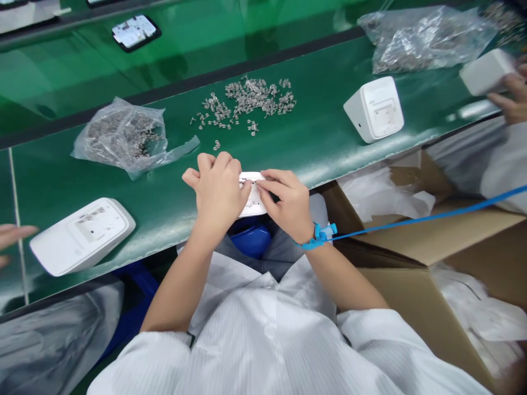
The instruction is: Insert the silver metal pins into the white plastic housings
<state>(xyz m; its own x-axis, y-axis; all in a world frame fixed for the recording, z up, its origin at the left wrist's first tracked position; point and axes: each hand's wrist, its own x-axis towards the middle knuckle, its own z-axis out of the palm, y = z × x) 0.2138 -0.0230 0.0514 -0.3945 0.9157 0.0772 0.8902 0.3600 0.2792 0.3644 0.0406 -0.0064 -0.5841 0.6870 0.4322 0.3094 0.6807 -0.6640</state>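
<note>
White casing [252, 202] sat mid-frame at bench [329, 148] edge, left hand [217, 189] and right hand [288, 203] fingers clamped on it. Fitting step, apparently. Loose clips [251, 101] lay above, well apart; a fresh clip seemingly needed a reach.

A loose heap of small metal clips [251, 101] lies on the green counter [321, 137]. Left of it sits a crumpled clear bag [123, 137] of the same clips, and a larger bag [424, 38] lies at the far right. A white housing [82, 235] rests flat at the near left; another white housing [374, 108] stands upright to the right. An open cardboard box [415, 285] with white wrapping stands below the counter edge. A dark tray [135, 32] sits on the far belt.
</note>
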